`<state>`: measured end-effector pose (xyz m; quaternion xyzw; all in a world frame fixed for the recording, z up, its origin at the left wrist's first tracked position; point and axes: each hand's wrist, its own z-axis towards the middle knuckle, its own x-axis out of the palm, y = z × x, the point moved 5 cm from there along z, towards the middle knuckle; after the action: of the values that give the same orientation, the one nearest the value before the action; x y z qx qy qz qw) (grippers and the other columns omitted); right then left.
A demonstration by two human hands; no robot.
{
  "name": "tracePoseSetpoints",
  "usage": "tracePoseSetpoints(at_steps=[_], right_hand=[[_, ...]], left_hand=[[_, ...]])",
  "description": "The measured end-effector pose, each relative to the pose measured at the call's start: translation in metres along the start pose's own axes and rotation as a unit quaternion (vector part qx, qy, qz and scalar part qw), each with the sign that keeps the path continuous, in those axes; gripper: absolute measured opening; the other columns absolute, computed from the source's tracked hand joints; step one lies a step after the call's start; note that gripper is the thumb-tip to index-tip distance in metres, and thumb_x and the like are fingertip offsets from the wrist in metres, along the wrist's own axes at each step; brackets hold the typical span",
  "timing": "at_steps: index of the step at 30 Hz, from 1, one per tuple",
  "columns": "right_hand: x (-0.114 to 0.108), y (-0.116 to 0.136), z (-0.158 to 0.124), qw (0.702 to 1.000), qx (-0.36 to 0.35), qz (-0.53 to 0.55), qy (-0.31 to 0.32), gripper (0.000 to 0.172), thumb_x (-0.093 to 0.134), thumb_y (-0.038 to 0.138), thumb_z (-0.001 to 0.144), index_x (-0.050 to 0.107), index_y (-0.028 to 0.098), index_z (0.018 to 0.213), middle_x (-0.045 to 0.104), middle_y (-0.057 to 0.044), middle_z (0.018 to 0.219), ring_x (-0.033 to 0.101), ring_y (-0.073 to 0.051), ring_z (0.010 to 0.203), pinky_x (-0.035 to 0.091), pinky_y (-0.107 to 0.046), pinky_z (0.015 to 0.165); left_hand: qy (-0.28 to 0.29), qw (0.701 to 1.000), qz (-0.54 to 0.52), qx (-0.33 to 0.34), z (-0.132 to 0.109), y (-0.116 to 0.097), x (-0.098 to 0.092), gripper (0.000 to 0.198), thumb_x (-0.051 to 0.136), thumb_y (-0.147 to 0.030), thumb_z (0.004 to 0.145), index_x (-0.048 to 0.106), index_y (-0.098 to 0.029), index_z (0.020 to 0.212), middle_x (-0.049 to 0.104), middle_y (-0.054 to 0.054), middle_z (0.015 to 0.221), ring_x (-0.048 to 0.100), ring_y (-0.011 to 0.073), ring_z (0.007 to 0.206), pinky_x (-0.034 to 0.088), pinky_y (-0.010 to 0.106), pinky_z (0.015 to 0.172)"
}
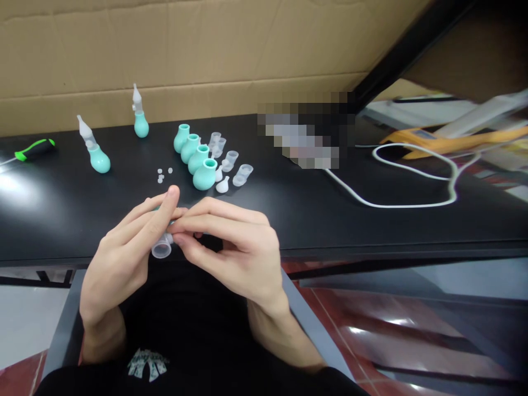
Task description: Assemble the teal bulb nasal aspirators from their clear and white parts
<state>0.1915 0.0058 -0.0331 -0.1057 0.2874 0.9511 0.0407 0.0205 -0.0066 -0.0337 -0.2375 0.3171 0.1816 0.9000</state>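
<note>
Over the table's front edge, my left hand is closed around a nasal aspirator, most of it hidden by the fingers. Its clear plastic connector points toward me, and bits of teal show between the fingers. My right hand pinches at the connector's side; whatever lies between those fingertips is too small to make out. Just beyond stand several teal rubber bulbs in a slanting row, mouths up. White nozzle tips and clear connectors lie beside them. Tiny white pieces are grouped left of the bulbs.
Two assembled aspirators, one lying and one upright, are at the back left. A green-black screwdriver lies at far left. A white cable loops across the right side. Cardboard walls the back of the black table.
</note>
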Motion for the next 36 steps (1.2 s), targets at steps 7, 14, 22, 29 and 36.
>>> tracePoseSetpoints(at_steps=[7, 14, 22, 29, 36], right_hand=[[0.0003, -0.0004, -0.0007, 1.0, -0.001, 0.012, 0.011, 0.013, 0.08, 0.007, 0.095, 0.085, 0.018, 0.099, 0.086, -0.004, 0.101, 0.075, -0.011, 0.075, 0.066, -0.021, 0.071], [0.0003, -0.0005, -0.0006, 1.0, -0.006, 0.01, 0.007, 0.015, 0.079, 0.007, 0.095, 0.085, 0.021, 0.099, 0.085, -0.003, 0.1, 0.077, -0.012, 0.077, 0.067, -0.022, 0.071], [0.0017, 0.0024, -0.0003, 1.0, -0.02, -0.02, -0.005, 0.015, 0.077, 0.005, 0.096, 0.081, 0.019, 0.096, 0.085, -0.004, 0.1, 0.077, -0.012, 0.078, 0.067, -0.023, 0.073], [0.003, 0.0034, 0.0009, 0.999, -0.026, -0.036, -0.002, 0.016, 0.075, 0.004, 0.097, 0.077, 0.019, 0.096, 0.084, -0.004, 0.1, 0.078, -0.012, 0.081, 0.066, -0.023, 0.077], [0.0043, 0.008, 0.0014, 0.997, -0.038, -0.06, -0.025, 0.021, 0.071, 0.001, 0.094, 0.076, 0.021, 0.098, 0.084, -0.003, 0.102, 0.08, -0.014, 0.085, 0.068, -0.026, 0.08]], left_hand=[[-0.001, 1.0, -0.019, -0.005, -0.0013, 0.0019, -0.0004, 0.08, 0.047, 0.004, 0.109, 0.034, -0.033, 0.178, 0.069, 0.003, 0.16, 0.066, 0.0196, 0.15, 0.055, 0.038, 0.131], [0.013, 1.0, -0.016, -0.001, 0.0009, 0.0021, -0.0013, 0.079, 0.043, 0.0, 0.111, 0.028, -0.034, 0.18, 0.071, 0.003, 0.157, 0.066, 0.021, 0.149, 0.055, 0.042, 0.132], [0.017, 1.0, -0.02, -0.002, -0.0001, 0.0016, -0.001, 0.083, 0.041, 0.006, 0.108, 0.027, -0.032, 0.18, 0.071, 0.003, 0.158, 0.066, 0.0174, 0.149, 0.055, 0.038, 0.131], [0.019, 1.0, -0.021, 0.003, 0.0011, 0.0021, -0.0017, 0.082, 0.041, 0.006, 0.107, 0.026, -0.028, 0.181, 0.07, 0.004, 0.158, 0.065, 0.0157, 0.15, 0.051, 0.034, 0.133], [0.025, 1.0, -0.015, 0.002, 0.0012, 0.0045, -0.0005, 0.083, 0.041, 0.007, 0.106, 0.027, -0.028, 0.18, 0.056, 0.004, 0.173, 0.06, 0.0156, 0.155, 0.047, 0.034, 0.136]])
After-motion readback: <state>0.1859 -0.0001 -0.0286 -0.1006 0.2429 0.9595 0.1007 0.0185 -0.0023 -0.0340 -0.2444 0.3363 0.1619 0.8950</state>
